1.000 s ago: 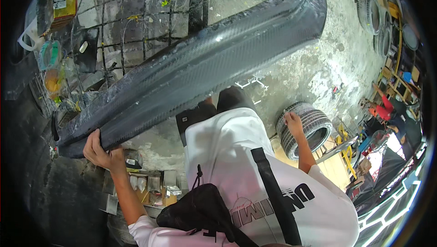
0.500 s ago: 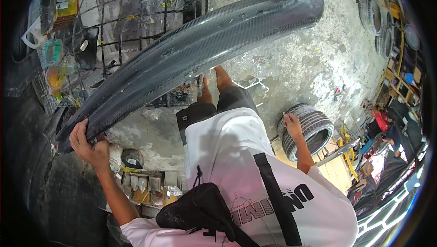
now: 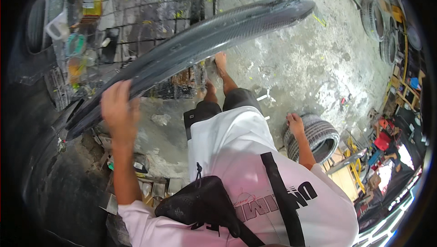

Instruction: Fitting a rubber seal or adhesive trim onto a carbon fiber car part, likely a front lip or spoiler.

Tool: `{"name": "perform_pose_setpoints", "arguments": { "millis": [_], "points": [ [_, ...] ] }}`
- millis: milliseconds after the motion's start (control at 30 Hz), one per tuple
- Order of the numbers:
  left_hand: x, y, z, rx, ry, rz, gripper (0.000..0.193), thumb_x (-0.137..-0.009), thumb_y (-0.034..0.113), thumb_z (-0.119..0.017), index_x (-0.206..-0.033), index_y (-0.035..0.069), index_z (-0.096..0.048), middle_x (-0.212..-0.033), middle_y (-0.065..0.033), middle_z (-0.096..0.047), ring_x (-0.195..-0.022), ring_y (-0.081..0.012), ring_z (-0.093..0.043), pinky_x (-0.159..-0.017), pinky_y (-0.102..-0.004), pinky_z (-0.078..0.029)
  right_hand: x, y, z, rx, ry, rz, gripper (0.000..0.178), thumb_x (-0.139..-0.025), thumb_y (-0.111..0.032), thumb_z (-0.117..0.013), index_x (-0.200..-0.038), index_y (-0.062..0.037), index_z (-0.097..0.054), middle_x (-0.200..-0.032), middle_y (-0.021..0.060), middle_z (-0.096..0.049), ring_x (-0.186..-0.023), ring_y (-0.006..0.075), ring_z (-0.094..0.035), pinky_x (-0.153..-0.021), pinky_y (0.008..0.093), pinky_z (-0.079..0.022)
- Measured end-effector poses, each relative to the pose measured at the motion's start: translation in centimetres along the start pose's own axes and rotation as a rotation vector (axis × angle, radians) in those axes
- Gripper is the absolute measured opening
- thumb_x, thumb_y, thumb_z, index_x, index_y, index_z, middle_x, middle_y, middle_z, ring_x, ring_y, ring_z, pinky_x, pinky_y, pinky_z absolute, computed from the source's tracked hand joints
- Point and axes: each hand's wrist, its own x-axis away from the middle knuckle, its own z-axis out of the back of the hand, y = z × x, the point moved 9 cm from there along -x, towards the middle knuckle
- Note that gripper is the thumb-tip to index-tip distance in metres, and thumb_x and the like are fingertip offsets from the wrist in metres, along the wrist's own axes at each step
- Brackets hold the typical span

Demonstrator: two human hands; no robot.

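A long, curved, dark panel with a glossy carbon-fibre weave [image 3: 195,42] stretches from the lower left to the upper right. Below it, at its left part, is my left hand [image 3: 120,110], smeared by motion; its fingertips overlap the panel's near edge, and I cannot tell whether they grip it. My right hand [image 3: 295,123] hangs low at my right side, in front of a tyre [image 3: 314,140] on the floor. Its fingers are curled in, and whatever they may hold is hidden. What bears the panel's far right end is not visible.
A wire-mesh rack [image 3: 150,7] stands behind the panel, with a green tape roll [image 3: 75,45] and a white handled container [image 3: 58,27] at its left. More tyres [image 3: 372,19] lie at the far right. Small boxes [image 3: 159,187] sit beside my left arm.
The panel's left end now sits a little higher and further right in view, its right end slightly lower. My left hand has left the panel's left tip and moved right along the edge.
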Motion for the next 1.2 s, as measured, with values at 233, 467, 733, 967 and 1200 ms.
{"name": "perform_pose_setpoints", "arguments": {
  "millis": [233, 467, 733, 967, 1200],
  "points": [
    [-8.0, 15.1, -5.8, 0.105, 0.053, -0.32, 0.027, -0.085, 0.016, -0.075, -0.103, 0.002, -0.062, -0.1, -0.0147, -0.058, -0.097, -0.0353, -0.057, -0.084, -0.0449, -0.047, -2.6, -3.0, 1.8, -0.066, 0.123, 0.121, 0.035, -0.105, -0.035, -0.058, -0.09, -0.0053, -0.07, -0.067, 0.0001, -0.059, -0.057, 0.0081, -0.05, -0.053, 0.0278, -0.038],
    [-10.5, 19.5, -9.0, -0.158, 0.103, -0.386, 0.015, -0.083, 0.014, -0.069, -0.094, 0.005, -0.067, -0.096, -0.0115, -0.06, -0.095, -0.0283, -0.061, -0.075, -0.041, -0.051, -3.5, -2.2, 1.8, -0.216, 0.192, 0.268, 0.036, -0.105, -0.035, -0.057, -0.091, -0.0052, -0.07, -0.067, 0.0004, -0.059, -0.058, 0.0101, -0.052, -0.054, 0.0285, -0.041],
    [-4.3, 9.7, -5.7, -0.239, 0.08, -0.351, 0.021, -0.086, 0.022, -0.072, -0.095, 0.004, -0.065, -0.095, -0.0118, -0.059, -0.092, -0.029, -0.06, -0.074, -0.0412, -0.05, -4.1, 10.2, -4.0, -0.363, 0.056, 0.041, 0.027, -0.105, -0.03, -0.055, -0.087, -0.0103, -0.063, -0.065, -0.0005, -0.054, -0.052, 0.0086, -0.048, -0.046, 0.0266, -0.038],
    [6.3, -6.2, 0.7, -0.158, 0.199, -0.112, 0.032, -0.082, 0.029, -0.079, -0.099, 0.007, -0.062, -0.096, -0.012, -0.058, -0.093, -0.0334, -0.058, -0.079, -0.0456, -0.048, -0.3, 12.8, -15.4, -0.504, 0.067, -0.059, 0.031, -0.105, -0.032, -0.054, -0.084, -0.0102, -0.06, -0.061, -0.0024, -0.051, -0.042, 0.0076, -0.041, -0.038, 0.0262, -0.03],
    [13.5, -21.2, 1.5, -0.132, 0.283, -0.03, 0.044, -0.072, 0.019, -0.083, -0.11, 0.007, -0.064, -0.099, -0.0116, -0.06, -0.095, -0.0346, -0.059, -0.081, -0.0473, -0.048, 5.1, 7.8, -19.3, -0.397, 0.168, 0.072, 0.025, -0.103, -0.026, -0.056, -0.088, -0.0092, -0.066, -0.064, -0.0015, -0.054, -0.047, 0.0092, -0.045, -0.043, 0.0279, -0.033]
  ]
}}
